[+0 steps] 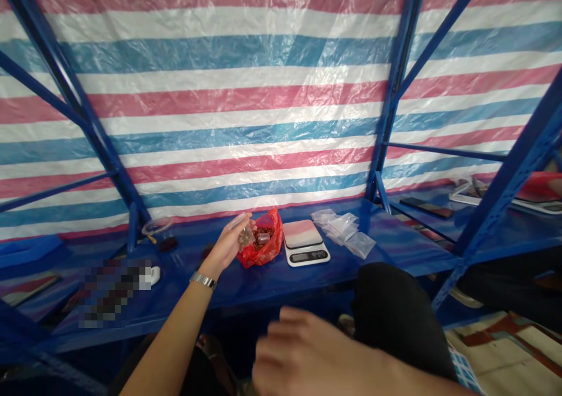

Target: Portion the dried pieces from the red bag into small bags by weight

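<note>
Fingers of the left hand (228,241) pinch a small clear plastic bag (246,239), its long axis unclear; the open red plastic bag (263,258) lies at their four o'clock. The right hand (302,349), blurred, is farther, at five; its grip I cannot tell.

My head camera looks forward and down past my hands (227,241) to the nearby table (252,287) and striped sheet (246,106) behind.

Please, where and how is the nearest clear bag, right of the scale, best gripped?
Probably pinch the nearest bag by its right edge, coming from the right: that edge sticks out past the other bags, away from the scale.
</note>
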Tool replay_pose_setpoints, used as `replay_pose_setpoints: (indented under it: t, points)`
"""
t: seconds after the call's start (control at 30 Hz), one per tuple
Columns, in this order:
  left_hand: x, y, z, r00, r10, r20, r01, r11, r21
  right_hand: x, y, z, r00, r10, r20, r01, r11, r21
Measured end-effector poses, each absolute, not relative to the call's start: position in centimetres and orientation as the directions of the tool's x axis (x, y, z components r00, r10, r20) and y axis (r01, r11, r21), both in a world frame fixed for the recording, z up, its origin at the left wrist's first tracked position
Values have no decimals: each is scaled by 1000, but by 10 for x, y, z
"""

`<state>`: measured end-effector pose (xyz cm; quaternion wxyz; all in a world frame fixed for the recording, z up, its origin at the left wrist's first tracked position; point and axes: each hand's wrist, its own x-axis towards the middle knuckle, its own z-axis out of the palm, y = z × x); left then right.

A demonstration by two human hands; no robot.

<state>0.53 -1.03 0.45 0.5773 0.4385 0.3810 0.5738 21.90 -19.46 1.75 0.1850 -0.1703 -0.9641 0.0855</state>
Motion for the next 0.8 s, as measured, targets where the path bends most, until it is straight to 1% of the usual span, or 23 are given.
replay_pose_setpoints:
  t: [0.03,0.1,0.2,0.27,0.37,0.5,0.57,0.67,0.73,0.8]
  points:
    - [6,-10,5,56,995,79,-333,-56,941,220,-171,20,-838,442,321,375,893,-249]
    - [8,-10,5,74,990,120,-332,-89,939,226,-126,21,-798,541,266,452,829,-330]
    - [11,-10,3,96,985,146,-302,-111,947,240,-71,18,-649,705,285,625,708,-329]
    - [14,-11,1,94,983,159,-243,-132,961,249,-42,17,-588,768,254,700,641,-316]
    - [23,-11,-2,107,966,234,-79,-226,971,258,-6,19,-546,812,207,757,583,-295]
    - [37,-7,-8,164,924,345,122,-366,923,261,26,15,-505,845,177,763,533,-366]
    - [42,-3,-13,165,905,391,180,-418,890,263,33,12,-497,853,156,766,516,-384]
    - [46,3,-22,156,886,437,185,-461,868,272,35,13,-498,860,113,772,499,-395]
    - [49,6,-27,170,882,439,160,-465,871,284,34,18,-521,854,4,781,478,-402]
    - [53,7,-32,211,874,438,160,-473,867,297,31,24,-541,824,-167,803,446,-395]
